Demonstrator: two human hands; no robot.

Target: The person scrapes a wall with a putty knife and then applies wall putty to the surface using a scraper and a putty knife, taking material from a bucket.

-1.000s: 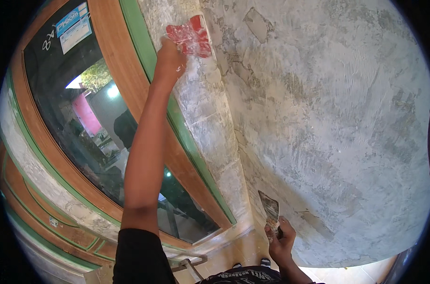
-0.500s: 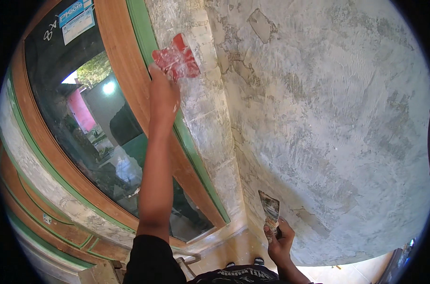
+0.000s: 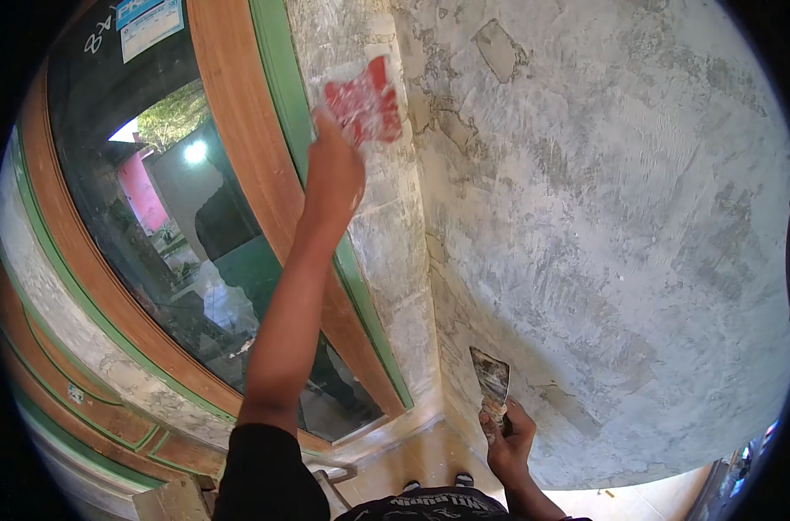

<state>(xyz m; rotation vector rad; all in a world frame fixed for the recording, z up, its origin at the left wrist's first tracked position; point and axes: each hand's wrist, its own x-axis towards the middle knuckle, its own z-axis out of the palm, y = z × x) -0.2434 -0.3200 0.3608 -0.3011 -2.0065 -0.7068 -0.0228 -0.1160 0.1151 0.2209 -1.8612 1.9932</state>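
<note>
With my left arm stretched up and forward, my left hand (image 3: 335, 172) is closed on a red plastic putty spreader (image 3: 366, 102) smeared with white. The spreader is over the narrow strip of patchy wall (image 3: 379, 217) between the green window trim and the corner; whether it touches the wall I cannot tell. Lower down, my right hand (image 3: 511, 441) grips the handle of a putty knife (image 3: 492, 375), its broad blade pointing up and coated with dark and whitish residue. That blade is in front of the foot of the large wall on the right.
A wood-framed window (image 3: 238, 130) with green trim (image 3: 284, 95) fills the left side; its glass (image 3: 173, 187) shows reflections. To the right is a grey, patchily plastered wall (image 3: 603, 243). Below are a tiled floor (image 3: 412, 458), my feet and a wooden piece (image 3: 173, 502) at lower left.
My left hand and the red spreader have moved to the right, from the window trim toward the wall corner. My right hand still holds the putty knife, with little movement.
</note>
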